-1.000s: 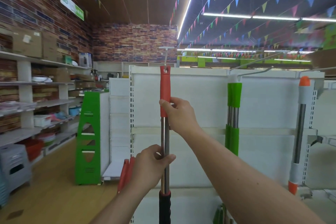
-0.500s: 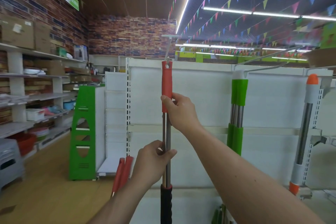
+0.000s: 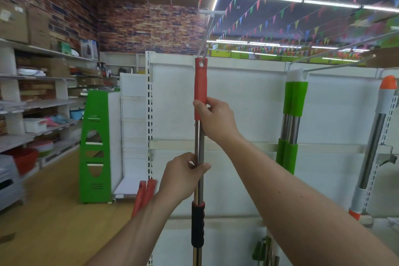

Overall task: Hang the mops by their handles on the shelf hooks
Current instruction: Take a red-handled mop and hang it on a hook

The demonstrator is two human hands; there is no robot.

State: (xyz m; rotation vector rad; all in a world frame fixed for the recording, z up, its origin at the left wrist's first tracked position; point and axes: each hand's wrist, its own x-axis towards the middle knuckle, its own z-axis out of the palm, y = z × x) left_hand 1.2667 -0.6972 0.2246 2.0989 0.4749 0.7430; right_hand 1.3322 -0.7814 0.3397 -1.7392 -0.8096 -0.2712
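Both hands on the red mop [image 3: 200, 93], held upright in front of the white shelf [image 3: 248, 101]. Right hand [image 3: 216, 119] wrapped around the bottom of the red grip, thumb across the front, fingers curled behind. Left hand [image 3: 183, 177] lower down, closed around the bare steel shaft just above the black collar [image 3: 197, 222]. Top of the red grip has a hang hole, sitting right at the tip of a wire hook [image 3: 204, 34] that angles up and toward the camera from the shelf's top edge; cannot tell whether the hook tip is through the hole or just touching it. Mop's lower end runs out of frame at the bottom. To the right, a green mop [image 3: 294, 101] hangs from a second hook [image 3: 336, 65], white cap up at the wire, and looks like two handles side by side. Further right, an orange-tipped mop [image 3: 380, 131] stands against the shelf upright near the frame edge; its top attachment is not clear. Down left of the left hand, two more red handles [image 3: 144, 194] lean low beside the shelf. Green shelf end panel [image 3: 95, 147] stands on the wood floor [image 3: 43, 222] to the left, stocked wall shelves beyond it.
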